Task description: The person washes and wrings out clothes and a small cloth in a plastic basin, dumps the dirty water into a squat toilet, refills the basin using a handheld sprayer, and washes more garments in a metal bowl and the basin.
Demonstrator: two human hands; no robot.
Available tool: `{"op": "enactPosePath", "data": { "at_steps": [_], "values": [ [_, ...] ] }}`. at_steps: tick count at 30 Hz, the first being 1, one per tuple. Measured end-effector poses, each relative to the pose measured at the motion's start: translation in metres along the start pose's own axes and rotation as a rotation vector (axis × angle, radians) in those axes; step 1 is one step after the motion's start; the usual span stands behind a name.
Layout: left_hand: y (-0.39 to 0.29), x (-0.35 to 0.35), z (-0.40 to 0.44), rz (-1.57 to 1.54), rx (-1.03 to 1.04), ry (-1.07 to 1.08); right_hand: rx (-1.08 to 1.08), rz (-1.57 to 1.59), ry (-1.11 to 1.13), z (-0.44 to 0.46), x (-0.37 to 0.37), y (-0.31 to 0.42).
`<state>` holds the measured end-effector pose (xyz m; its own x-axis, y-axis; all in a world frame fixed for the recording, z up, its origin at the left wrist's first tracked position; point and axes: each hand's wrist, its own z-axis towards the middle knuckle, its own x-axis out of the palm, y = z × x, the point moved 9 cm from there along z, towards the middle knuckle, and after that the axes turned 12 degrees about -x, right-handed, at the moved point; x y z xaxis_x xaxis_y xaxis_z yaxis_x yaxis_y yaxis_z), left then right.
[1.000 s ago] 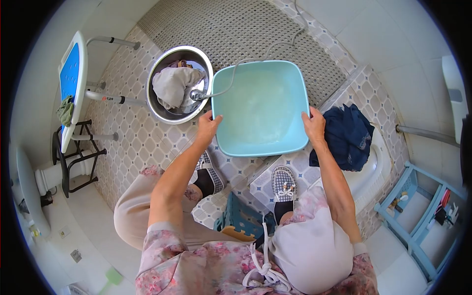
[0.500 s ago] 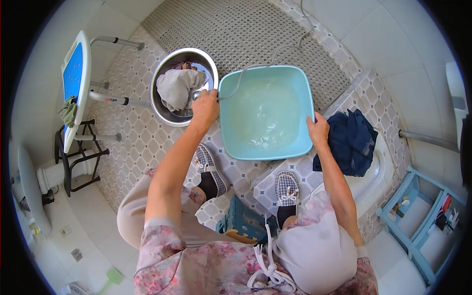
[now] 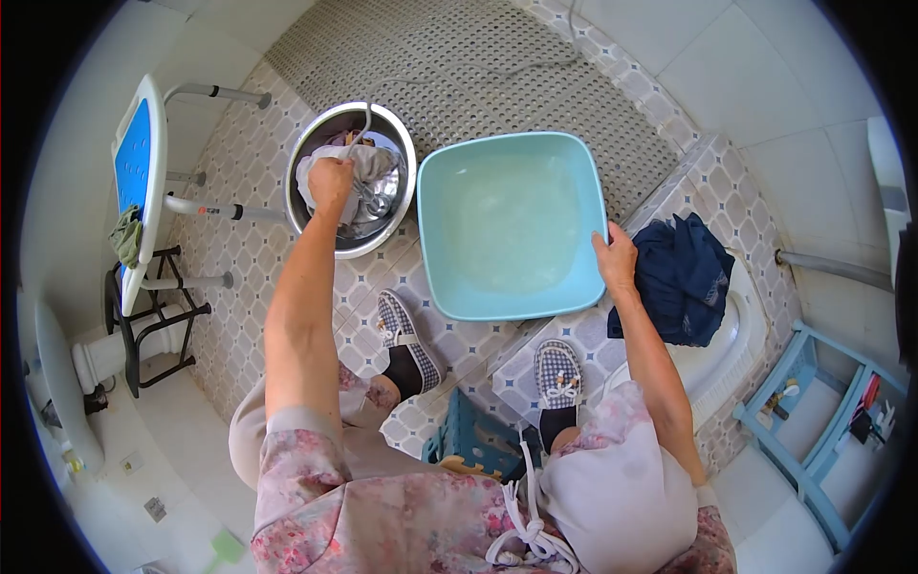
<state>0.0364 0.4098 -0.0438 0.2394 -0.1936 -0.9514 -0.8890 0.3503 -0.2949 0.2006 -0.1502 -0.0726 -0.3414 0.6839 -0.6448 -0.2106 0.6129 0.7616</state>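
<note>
My left hand (image 3: 331, 182) is closed round the handle end of a shower head (image 3: 377, 202), over the round metal basin (image 3: 408, 182). Grey-white cloth (image 3: 311, 172) lies in that basin beside and below my fingers, with a small darker cloth behind it. From my fist the grey hose rises and bends back across the mat. A square light-blue basin (image 3: 430, 273) with cloudy water stands to the right of the metal one. My right hand (image 3: 617, 258) grips its right rim, thumb on top. Dark blue cloth (image 3: 677, 277) lies close to the right of that hand.
A grey perforated mat (image 3: 459, 48) covers the floor behind the basins. At the left stand a blue-and-white shower chair (image 3: 137, 158) and a black folding frame (image 3: 143, 330). A squat toilet (image 3: 741, 335) and a blue rack (image 3: 803, 421) are at the right.
My left hand left the light-blue basin's rim, took hold of the shower head and moved left over the metal basin. The hose has swung left, off the light-blue basin. My right hand stays on the rim.
</note>
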Motion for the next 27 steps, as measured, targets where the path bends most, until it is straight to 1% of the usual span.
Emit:
{"op": "enactPosePath", "data": {
  "at_steps": [2,3,6,8,9,12,14,16,17,19,21,22,24,26,27],
  "values": [
    [-0.009,0.003,-0.002,-0.015,0.105,0.015,0.008,-0.001,0.009,-0.002,0.001,-0.001],
    [-0.018,0.018,-0.003,-0.006,0.171,0.1,0.014,-0.009,0.013,-0.002,0.001,-0.002],
    [-0.055,0.036,-0.039,0.026,0.179,0.319,0.014,0.001,0.016,0.001,0.003,0.001],
    [-0.07,0.044,-0.054,-0.062,0.325,0.158,0.017,-0.007,0.017,-0.001,0.002,-0.002],
    [-0.076,0.033,-0.07,-0.053,0.259,0.163,0.017,-0.015,0.016,-0.001,0.002,-0.001],
    [-0.067,0.018,-0.114,-0.219,0.122,0.094,0.029,-0.004,0.001,-0.001,0.001,-0.003],
    [-0.05,0.028,-0.153,-0.09,0.025,0.176,0.04,-0.005,0.016,-0.001,0.002,0.0],
    [-0.043,0.025,-0.198,-0.067,-0.042,0.229,0.01,-0.018,-0.027,-0.002,0.001,0.004],
    [-0.034,0.031,-0.208,-0.08,-0.007,0.203,0.001,-0.026,-0.045,-0.001,0.002,0.002],
    [-0.01,0.067,-0.224,-0.113,0.066,0.153,-0.026,-0.04,-0.072,0.0,0.001,0.002],
    [0.008,0.087,-0.223,-0.443,0.039,0.22,-0.061,-0.051,-0.089,-0.002,-0.002,0.005],
    [0.012,0.088,-0.217,-0.611,0.026,0.25,-0.085,-0.063,-0.102,-0.005,-0.001,0.005],
    [0.021,0.091,-0.203,-0.659,0.011,0.322,-0.124,-0.086,-0.133,-0.014,0.0,0.005],
    [0.018,0.084,-0.2,-0.715,0.012,0.38,-0.119,-0.015,-0.193,-0.024,-0.006,0.017],
    [0.01,0.069,-0.199,-0.751,0.021,0.395,-0.112,0.025,-0.212,-0.026,-0.013,0.028]
  ]
}}
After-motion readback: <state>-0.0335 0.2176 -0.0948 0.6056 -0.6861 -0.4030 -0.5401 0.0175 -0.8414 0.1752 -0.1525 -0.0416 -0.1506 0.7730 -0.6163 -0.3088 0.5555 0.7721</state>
